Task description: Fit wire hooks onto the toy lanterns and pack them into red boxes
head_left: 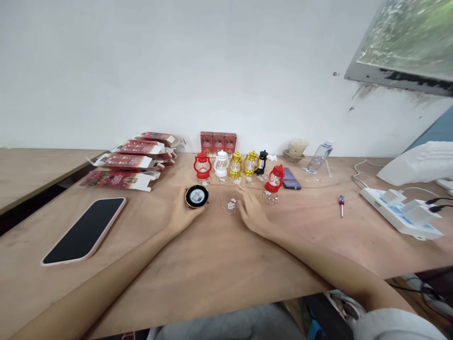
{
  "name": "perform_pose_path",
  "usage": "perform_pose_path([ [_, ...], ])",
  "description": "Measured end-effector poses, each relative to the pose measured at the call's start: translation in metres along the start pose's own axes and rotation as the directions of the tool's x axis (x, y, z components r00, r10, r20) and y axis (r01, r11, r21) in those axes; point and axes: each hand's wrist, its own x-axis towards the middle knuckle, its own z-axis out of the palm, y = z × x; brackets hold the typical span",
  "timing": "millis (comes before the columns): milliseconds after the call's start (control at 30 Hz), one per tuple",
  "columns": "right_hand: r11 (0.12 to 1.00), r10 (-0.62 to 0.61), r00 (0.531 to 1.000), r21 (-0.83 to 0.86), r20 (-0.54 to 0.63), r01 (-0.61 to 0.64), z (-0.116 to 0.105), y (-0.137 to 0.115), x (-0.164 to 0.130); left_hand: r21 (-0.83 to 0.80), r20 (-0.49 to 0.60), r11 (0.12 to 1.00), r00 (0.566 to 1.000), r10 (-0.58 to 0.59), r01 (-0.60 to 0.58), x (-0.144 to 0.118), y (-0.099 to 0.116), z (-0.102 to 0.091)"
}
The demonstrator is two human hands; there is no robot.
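My left hand [182, 213] holds a small black lantern [197, 196] tipped over, its round base facing me. My right hand [253, 212] lies flat on the wooden table [212, 264], fingers apart, beside a thin wire handle with a small white tag [230, 206]. Behind my hands stands a row of toy lanterns: a red one [202, 165], a white one [221, 164], two gold ones [236, 165] [251, 163] and a black one [262, 162]. Another red lantern [275, 178] stands nearer, right of my right hand.
A phone [85, 230] lies face down at the left. Flattened red cartons [129, 163] are stacked behind it; three red boxes [218, 143] stand by the wall. A water bottle [319, 157], a cup [297, 148], a small screwdriver [341, 202] and a power strip [401, 213] sit at the right.
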Motion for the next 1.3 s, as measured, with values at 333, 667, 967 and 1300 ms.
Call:
perform_pose_path([
  [333,0.898,0.189,0.969,-0.427,0.157,-0.106,-0.015,0.030,-0.013,-0.011,0.099,0.999,0.994,0.037,-0.036,-0.002,-0.003,0.000],
  [667,0.918,-0.041,0.970,-0.374,0.240,0.131,-0.005,0.031,-0.009,0.036,0.155,0.998,0.987,0.037,-0.043,0.000,-0.001,0.000],
  [967,0.892,-0.144,0.962,-0.391,0.234,0.228,0.002,0.024,-0.005,0.066,0.195,0.995,0.979,0.056,-0.070,-0.001,-0.005,0.002],
  [1300,0.943,-0.322,0.915,0.002,-0.244,0.333,0.001,0.000,-0.007,0.136,0.219,0.983,0.971,0.092,-0.124,-0.002,-0.005,0.004],
])
